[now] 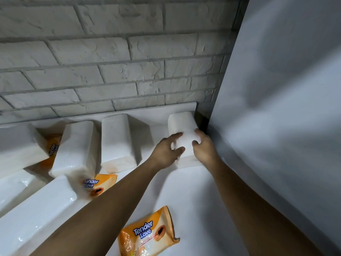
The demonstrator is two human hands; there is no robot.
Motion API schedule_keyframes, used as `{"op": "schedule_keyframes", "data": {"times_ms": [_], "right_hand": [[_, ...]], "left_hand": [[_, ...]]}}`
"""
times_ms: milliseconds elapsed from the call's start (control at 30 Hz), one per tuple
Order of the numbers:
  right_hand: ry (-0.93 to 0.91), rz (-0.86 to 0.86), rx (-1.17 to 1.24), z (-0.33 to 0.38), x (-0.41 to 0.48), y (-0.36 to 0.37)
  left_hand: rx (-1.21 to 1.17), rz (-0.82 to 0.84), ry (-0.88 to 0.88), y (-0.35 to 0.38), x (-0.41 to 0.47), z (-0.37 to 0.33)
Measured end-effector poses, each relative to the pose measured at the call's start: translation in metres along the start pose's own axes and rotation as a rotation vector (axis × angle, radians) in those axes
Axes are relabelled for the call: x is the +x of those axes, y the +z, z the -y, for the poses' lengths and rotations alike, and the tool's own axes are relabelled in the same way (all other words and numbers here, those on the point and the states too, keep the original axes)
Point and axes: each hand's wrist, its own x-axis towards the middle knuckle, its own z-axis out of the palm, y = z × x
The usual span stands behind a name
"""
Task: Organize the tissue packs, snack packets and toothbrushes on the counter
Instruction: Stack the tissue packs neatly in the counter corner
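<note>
1. Far left: a white plastic-wrapped tissue pack (20, 145) lies askew, partly covering an orange printed "Tender Love" packet (53, 146). Neither is sorted.
2. Lower left: two long white wrapped packs (36, 209) lie slantwise near the front of the white counter (193, 191).
3. Left of centre: a tilted white tissue pack (77, 146) sits out of line, its near end over a second orange packet (99, 183).
4. Centre: a squared white tissue pack (116, 139) stands near the rear ledge, below the white brick wall (110, 52). It looks placed.
5. Left hand (166, 150): its fingers are curled against the left side of the rightmost white tissue pack (182, 124), gripping it.
6. Rightmost white tissue pack: it is at the back right of the counter, just beside the pale side panel (276, 108). It appears to rest on the counter, though blur at its base leaves this uncertain.
7. Right hand (204, 146): it clasps the right side of the same pack, so the pack is clamped between both hands.
8. Foreground: a third orange packet (147, 233) lies loose on the counter, well apart from the other two.
9. Progress, as judged: this is an early stage. One or two packs form a row at the back. The left-hand packs and all three packets remain to be sorted, and no toothbrushes are in view.
</note>
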Motion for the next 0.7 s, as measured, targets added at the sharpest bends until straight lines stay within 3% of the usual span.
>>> {"op": "schedule_keyframes", "data": {"times_ms": [700], "right_hand": [[-0.038,0.025,-0.09,-0.003,0.041,-0.01]], "left_hand": [[0.033,0.017,-0.007,0.009,0.038,-0.01]]}}
